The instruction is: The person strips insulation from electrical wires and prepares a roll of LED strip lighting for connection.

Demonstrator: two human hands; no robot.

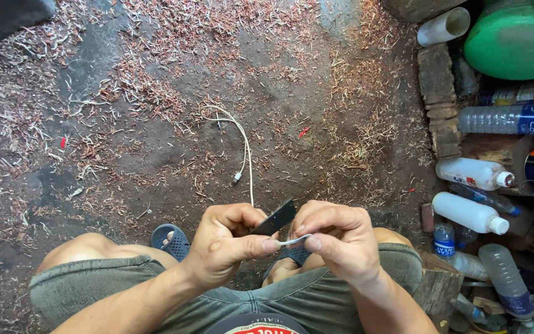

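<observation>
Two hands are held close together above the lap. A flat black device is gripped in the curled fingers of the left hand, jutting up and rightward past its knuckles. A thin silvery strip is pinched between the left thumb tip and the fingers of the right hand, just below the device. A white cable lies on the shavings-strewn floor beyond both hands, and plastic bottles are stacked well to the right of the right hand.
</observation>
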